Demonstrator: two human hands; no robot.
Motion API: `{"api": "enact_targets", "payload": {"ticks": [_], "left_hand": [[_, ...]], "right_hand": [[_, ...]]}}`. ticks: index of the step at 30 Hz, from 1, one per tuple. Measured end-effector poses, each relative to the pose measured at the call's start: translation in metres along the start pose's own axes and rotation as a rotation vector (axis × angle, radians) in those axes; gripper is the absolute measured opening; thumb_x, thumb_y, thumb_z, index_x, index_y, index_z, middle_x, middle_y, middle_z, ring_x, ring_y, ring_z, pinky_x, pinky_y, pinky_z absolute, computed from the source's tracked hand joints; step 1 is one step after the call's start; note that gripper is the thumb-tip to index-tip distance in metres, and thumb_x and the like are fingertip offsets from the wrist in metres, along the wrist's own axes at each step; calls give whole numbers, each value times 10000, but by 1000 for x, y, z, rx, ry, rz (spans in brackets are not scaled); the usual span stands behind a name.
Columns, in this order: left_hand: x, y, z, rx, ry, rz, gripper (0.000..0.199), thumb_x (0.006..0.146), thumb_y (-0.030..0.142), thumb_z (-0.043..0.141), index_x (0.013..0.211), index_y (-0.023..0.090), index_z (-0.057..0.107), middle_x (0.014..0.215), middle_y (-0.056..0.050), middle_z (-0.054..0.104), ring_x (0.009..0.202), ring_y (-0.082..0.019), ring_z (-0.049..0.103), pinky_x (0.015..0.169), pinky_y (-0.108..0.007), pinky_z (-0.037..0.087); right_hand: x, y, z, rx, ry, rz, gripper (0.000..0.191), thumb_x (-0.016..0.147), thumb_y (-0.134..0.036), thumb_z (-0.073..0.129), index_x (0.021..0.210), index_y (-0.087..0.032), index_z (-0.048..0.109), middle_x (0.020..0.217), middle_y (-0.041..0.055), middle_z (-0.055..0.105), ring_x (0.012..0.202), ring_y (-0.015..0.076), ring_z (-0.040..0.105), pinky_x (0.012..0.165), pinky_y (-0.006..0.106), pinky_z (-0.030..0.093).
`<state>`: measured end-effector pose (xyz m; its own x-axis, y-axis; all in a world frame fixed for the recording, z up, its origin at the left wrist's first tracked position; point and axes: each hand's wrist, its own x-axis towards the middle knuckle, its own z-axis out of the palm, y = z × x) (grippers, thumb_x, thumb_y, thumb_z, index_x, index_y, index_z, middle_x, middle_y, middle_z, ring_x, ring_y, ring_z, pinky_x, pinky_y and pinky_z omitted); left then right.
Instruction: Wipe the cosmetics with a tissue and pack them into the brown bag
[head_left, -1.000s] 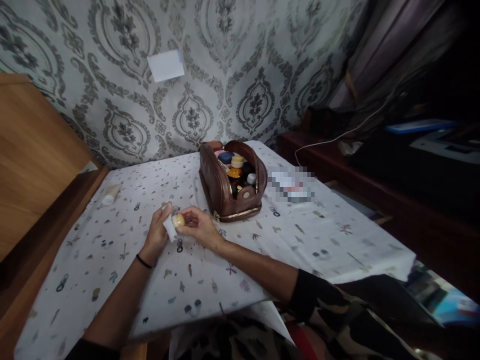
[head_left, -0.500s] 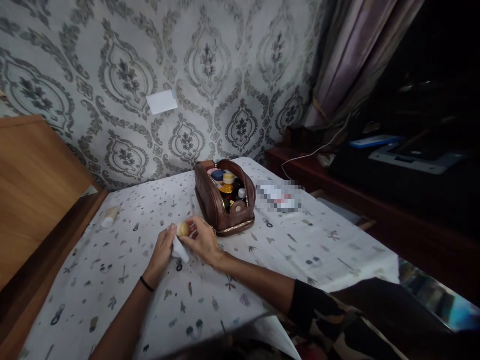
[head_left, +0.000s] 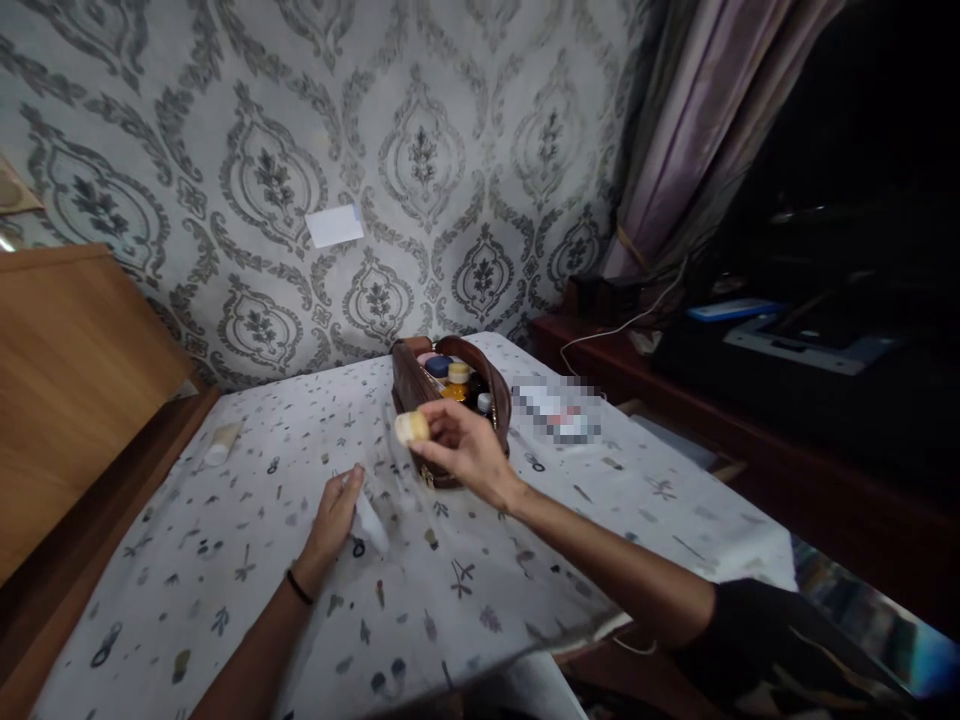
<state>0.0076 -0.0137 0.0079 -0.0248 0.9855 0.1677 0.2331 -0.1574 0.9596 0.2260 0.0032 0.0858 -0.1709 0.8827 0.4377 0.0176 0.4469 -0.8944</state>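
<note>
My right hand [head_left: 469,450] holds a small round jar [head_left: 411,428], pale with a yellowish side, between thumb and fingers. It is in front of an open brown leather toiletry bag [head_left: 405,385]. Inside the bag are a bottle with a yellow cap [head_left: 458,374], a dark blue lid [head_left: 438,367] and a white cap [head_left: 484,402]; my right hand hides the front part. My left hand [head_left: 330,520], lower and to the left, pinches a white cloth or tissue [head_left: 369,523] that hangs down over the table.
A white-printed tablecloth [head_left: 247,500] covers the table. A beige and white tube [head_left: 223,443] lies at the left. A pixelated object [head_left: 559,412] lies right of the bag. Wooden furniture [head_left: 82,380] stands at the left, a dark red desk [head_left: 750,430] at the right.
My right hand has moved up and to the right with the jar, away from my left hand, to the front of the bag. My left hand keeps the white cloth.
</note>
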Motion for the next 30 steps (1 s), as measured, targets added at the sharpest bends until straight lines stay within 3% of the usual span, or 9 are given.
{"api": "enact_targets", "payload": {"ticks": [6, 11, 15, 21, 25, 30], "left_hand": [[0, 1, 1, 49, -25, 22, 541, 850, 683, 465, 602, 209, 381, 583, 38, 398, 582, -124, 391, 591, -253, 367], [-1, 4, 2, 111, -85, 52, 534, 850, 691, 434, 618, 214, 369, 592, 39, 375, 596, -132, 383, 593, -262, 356], [-1, 5, 3, 128, -103, 74, 527, 861, 679, 415, 616, 217, 353, 601, 37, 368, 607, -134, 379, 597, -264, 350], [-2, 6, 4, 126, -136, 85, 484, 891, 618, 413, 628, 222, 323, 603, 41, 361, 597, -129, 378, 592, -256, 347], [-2, 6, 4, 152, -134, 115, 465, 904, 583, 405, 624, 222, 320, 602, 39, 368, 603, -131, 387, 598, -257, 352], [-1, 4, 4, 212, -158, 116, 488, 889, 620, 392, 615, 223, 313, 584, 45, 335, 588, -127, 356, 577, -254, 338]], "right_hand": [[36, -13, -63, -384, 46, -100, 293, 743, -317, 741, 991, -198, 638, 910, 29, 697, 809, 179, 635, 703, 293, 476], [58, -12, -92, -879, 0, -135, 250, 768, -281, 728, 986, -178, 661, 946, 50, 706, 867, 209, 622, 773, 305, 437], [71, -13, -97, -1148, -119, -173, 237, 788, -288, 714, 989, -170, 677, 942, 57, 713, 918, 233, 587, 803, 300, 389], [82, -22, -86, -1332, -297, -160, 155, 849, -292, 645, 906, -153, 682, 947, 91, 711, 912, 227, 581, 796, 294, 343], [82, -29, -80, -1393, -320, -103, 172, 845, -293, 641, 938, -157, 688, 976, 106, 714, 957, 246, 588, 762, 299, 326], [77, -35, -78, -1362, -416, -71, 146, 824, -323, 643, 861, -190, 693, 904, 67, 722, 862, 214, 610, 702, 278, 314]]}}
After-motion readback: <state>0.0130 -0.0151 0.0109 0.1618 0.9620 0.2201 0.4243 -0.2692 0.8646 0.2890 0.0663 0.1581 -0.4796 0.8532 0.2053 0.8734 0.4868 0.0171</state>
